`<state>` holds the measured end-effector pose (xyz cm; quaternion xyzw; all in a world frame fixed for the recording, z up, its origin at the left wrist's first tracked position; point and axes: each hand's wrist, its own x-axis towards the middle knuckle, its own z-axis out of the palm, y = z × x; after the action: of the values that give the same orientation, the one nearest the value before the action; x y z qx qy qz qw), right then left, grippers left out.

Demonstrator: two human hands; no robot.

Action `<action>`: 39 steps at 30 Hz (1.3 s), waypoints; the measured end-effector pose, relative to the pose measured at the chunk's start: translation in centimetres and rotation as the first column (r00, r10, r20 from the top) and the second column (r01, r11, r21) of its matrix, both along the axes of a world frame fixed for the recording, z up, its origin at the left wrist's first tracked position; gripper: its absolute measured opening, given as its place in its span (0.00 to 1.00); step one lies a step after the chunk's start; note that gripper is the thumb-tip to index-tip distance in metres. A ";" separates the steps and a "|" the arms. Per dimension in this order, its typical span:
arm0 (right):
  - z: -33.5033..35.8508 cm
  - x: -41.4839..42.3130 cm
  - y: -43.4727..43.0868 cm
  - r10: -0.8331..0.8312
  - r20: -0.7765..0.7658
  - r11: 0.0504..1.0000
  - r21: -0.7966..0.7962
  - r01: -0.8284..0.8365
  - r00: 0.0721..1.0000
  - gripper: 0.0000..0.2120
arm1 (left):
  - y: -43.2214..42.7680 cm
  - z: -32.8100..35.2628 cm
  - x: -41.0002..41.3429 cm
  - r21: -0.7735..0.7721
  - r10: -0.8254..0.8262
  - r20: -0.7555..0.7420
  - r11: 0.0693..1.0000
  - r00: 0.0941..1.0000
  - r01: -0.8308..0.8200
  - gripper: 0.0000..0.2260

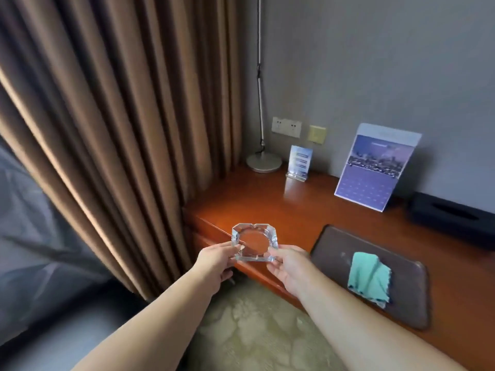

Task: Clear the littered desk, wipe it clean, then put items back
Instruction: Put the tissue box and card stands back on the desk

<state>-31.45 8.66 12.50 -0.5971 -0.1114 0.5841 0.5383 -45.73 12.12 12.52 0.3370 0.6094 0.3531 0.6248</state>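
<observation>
A clear square glass ashtray (254,242) hangs in the air over the front left corner of the reddish wooden desk (267,207). My left hand (215,259) pinches its near left corner and my right hand (288,266) pinches its near right corner. A folded teal cloth (369,277) lies on a dark brown leather desk pad (334,245) to the right of my hands.
At the back of the desk stand a lamp base (263,162) with a tall pole, a small acrylic sign holder (300,163), a purple calendar (375,167) and a black tissue box (452,218). Brown curtains (120,129) hang left; beige carpet (254,330) lies below.
</observation>
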 end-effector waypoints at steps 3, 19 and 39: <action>0.0 5.0 -1.5 -0.088 0.006 0.996 0.012 0.088 0.996 0.12 | -0.4 0.1 5.2 -0.001 -0.061 0.005 0.998 0.998 0.061 0.03; -2.1 21.9 -8.7 -0.443 -0.020 0.896 -0.004 0.443 0.896 0.14 | -2.6 -1.7 24.6 -0.031 -0.420 -0.026 0.907 0.907 0.419 0.04; -4.8 37.8 -4.1 -0.779 0.035 0.622 -0.090 0.778 0.626 0.07 | 5.8 -5.3 44.8 -0.133 -0.750 -0.027 0.658 0.661 0.742 0.09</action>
<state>6.30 4.57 7.70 -0.6098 0.1878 0.3008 0.7088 -0.90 17.90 7.18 0.5359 0.4604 0.0178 0.7075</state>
